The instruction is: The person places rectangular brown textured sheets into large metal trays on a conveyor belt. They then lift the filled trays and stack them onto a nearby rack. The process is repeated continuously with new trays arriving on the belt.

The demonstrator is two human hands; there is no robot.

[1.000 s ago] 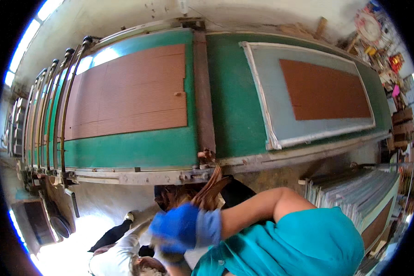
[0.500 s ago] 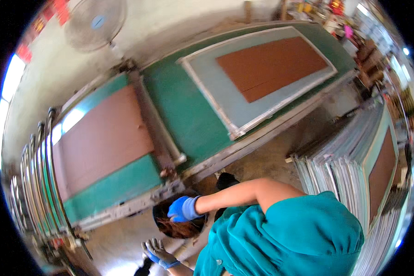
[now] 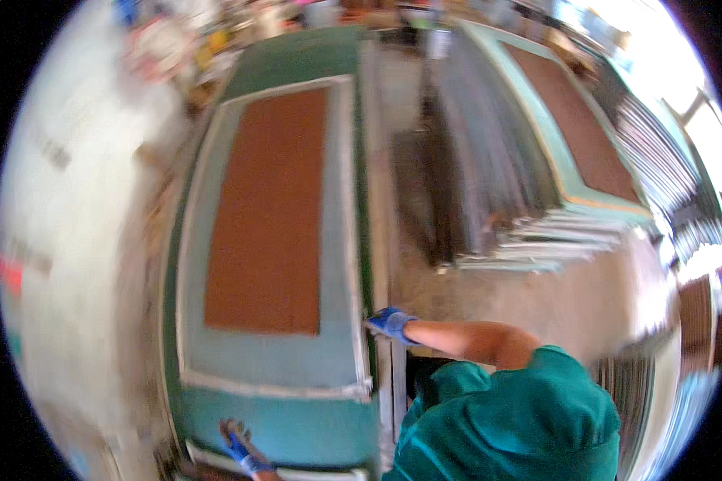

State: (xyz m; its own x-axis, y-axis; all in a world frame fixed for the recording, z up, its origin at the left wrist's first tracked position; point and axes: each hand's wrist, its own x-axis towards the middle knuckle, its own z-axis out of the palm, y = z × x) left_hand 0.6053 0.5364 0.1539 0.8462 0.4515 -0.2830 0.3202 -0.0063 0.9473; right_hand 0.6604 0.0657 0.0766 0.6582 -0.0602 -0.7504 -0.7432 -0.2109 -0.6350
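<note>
A white-edged rectangular frame with a grey-blue sheet lies lengthwise on the long green table. A large reddish-brown rectangle covers the middle of that sheet. My left hand, in a blue glove with a greyish palm, is over the table's near part, below the frame's near edge. Its fingers look spread and nothing shows in them. Beside the table's right edge, close to the frame's near right part, is my blue-gloved right hand. Blur hides how its fingers are bent and whether they touch the edge.
Several similar frames stand stacked on the right, the outermost showing a brown rectangle. Another row of frames is farther right. A pale wall runs along the left. Blurred clutter lies at the far end.
My view has turned right, so the table now runs away from me. My right hand has gone from above a dark bucket to the table's edge; my left is now over the table.
</note>
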